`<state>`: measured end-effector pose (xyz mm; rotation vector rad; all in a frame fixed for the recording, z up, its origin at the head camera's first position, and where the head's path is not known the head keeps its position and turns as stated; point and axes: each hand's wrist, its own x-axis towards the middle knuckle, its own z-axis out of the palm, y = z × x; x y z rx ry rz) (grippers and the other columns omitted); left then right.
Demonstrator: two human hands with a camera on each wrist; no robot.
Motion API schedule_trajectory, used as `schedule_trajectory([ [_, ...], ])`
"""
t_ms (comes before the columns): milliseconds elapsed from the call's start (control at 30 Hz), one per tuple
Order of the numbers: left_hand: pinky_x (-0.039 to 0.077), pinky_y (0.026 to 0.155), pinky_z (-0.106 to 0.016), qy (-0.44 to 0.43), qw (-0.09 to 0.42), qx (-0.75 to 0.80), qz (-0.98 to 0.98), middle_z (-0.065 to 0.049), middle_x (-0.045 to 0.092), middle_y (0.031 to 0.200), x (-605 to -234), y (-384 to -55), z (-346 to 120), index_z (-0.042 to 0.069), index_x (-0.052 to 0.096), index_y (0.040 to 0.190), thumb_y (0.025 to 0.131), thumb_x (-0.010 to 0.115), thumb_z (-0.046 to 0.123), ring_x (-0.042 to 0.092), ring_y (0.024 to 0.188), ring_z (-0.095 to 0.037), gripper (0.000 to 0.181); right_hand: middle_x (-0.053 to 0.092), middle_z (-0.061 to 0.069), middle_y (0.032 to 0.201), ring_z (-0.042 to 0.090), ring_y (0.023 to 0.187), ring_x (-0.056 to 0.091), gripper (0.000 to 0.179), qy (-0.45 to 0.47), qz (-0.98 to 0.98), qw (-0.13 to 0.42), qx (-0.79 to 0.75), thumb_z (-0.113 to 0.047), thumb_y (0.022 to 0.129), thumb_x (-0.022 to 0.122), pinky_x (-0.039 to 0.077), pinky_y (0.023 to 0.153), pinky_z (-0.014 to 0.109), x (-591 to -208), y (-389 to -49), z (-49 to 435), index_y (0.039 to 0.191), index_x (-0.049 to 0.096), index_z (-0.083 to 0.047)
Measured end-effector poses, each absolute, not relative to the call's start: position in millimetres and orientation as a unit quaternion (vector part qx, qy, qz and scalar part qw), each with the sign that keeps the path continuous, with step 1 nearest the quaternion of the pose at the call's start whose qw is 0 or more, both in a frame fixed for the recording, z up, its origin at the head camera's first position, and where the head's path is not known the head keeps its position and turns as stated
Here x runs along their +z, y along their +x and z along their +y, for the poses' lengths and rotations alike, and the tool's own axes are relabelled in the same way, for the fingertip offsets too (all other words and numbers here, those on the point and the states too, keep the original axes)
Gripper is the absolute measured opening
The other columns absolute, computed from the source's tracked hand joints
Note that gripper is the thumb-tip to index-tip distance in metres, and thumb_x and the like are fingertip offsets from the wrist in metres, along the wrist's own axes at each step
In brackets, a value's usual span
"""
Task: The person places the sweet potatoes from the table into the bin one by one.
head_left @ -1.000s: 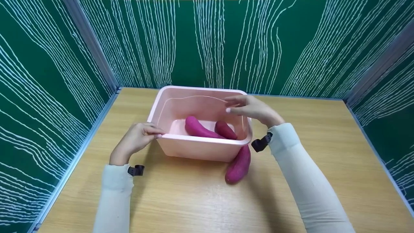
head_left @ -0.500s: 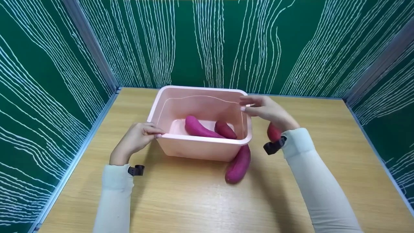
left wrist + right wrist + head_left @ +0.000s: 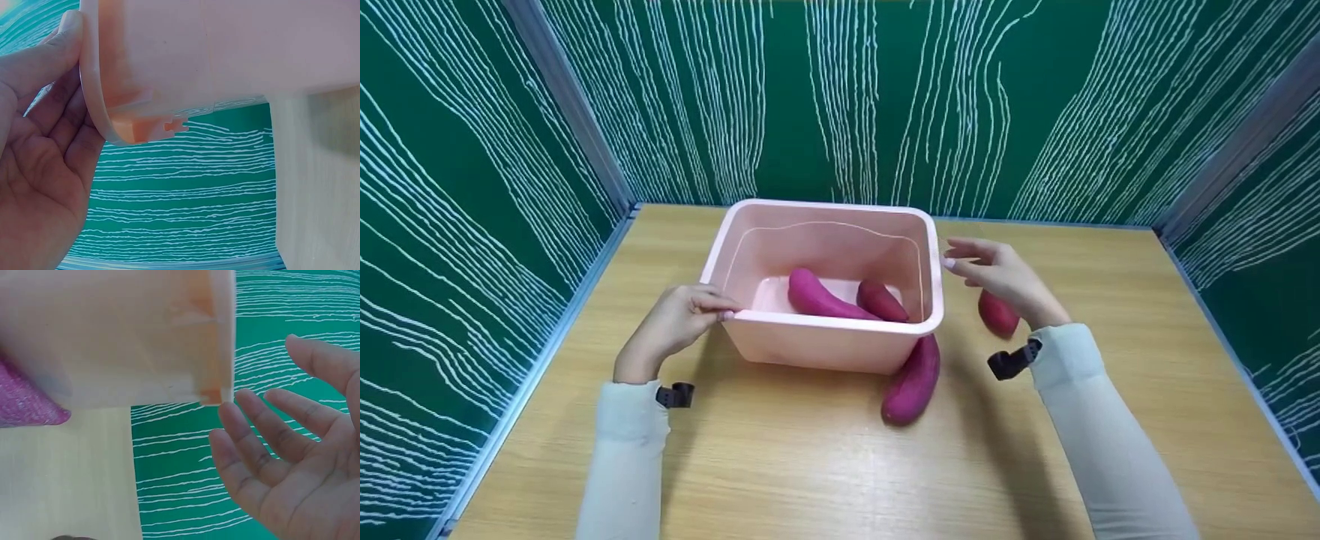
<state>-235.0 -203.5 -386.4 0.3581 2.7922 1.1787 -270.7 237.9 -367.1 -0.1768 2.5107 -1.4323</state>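
My left hand (image 3: 675, 321) pinches the near left corner of a pink plastic bin's (image 3: 817, 346) rim. In the left wrist view the thumb (image 3: 66, 35) lies on one side of that rim and the fingers on the other. Inside the bin are a long magenta sweet potato (image 3: 819, 295) and a shorter reddish one (image 3: 883, 301). My right hand (image 3: 1005, 276) is held just off the bin's right side, fingers loosely extended, holding nothing. On the table below that hand lies a red sweet potato (image 3: 998, 313), partly hidden by the hand.
Another purple sweet potato (image 3: 913, 386) lies at the bin's near right corner, its far end hidden behind the bin. The wooden table (image 3: 780, 457) is bordered by green walls (image 3: 840, 97) with white wavy lines.
My right hand has moved from over the bin's right rim outward to the right and toward me, uncovering the red sweet potato on the table. The left hand and bin stay put.
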Motion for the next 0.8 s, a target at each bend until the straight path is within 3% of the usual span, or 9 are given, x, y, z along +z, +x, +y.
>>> schedule_trajectory([
  [333,0.053,0.095,-0.046,0.15,0.017,0.388,0.909,-0.01,0.071,0.106,-385.2,-233.5,-203.5,0.007,0.076,0.102,0.087,0.069,0.008,0.061,0.105,-0.031,0.017,0.046,0.017,0.144,0.034,0.128,0.048,0.068,-0.056,0.857,0.131,-0.495,-0.042,0.094,0.059,0.046,0.103,0.048,-394.8,-266.7,246.5,0.148,0.035,-0.01],
  [533,0.051,0.097,-0.046,0.134,0.029,0.389,0.911,-0.009,0.071,0.108,-383.8,-232.8,-202.6,0.009,0.076,0.103,0.087,0.069,0.008,0.06,0.11,-0.031,0.017,0.043,0.024,0.144,0.038,0.127,0.048,0.067,-0.06,0.846,0.145,-0.509,-0.036,0.096,0.058,0.045,0.103,0.053,-415.9,-262.5,246.9,0.148,0.033,-0.004],
  [800,0.05,0.097,-0.047,0.129,0.033,0.384,0.914,-0.009,0.07,0.11,-384.1,-233.7,-202.7,0.01,0.076,0.104,0.088,0.068,0.009,0.059,0.112,-0.033,0.018,0.049,0.023,0.138,0.033,0.12,0.053,0.071,-0.041,0.847,0.152,-0.508,-0.037,0.094,0.06,0.052,0.096,0.045,-443.3,-255.1,244.1,0.149,0.031,-0.002],
])
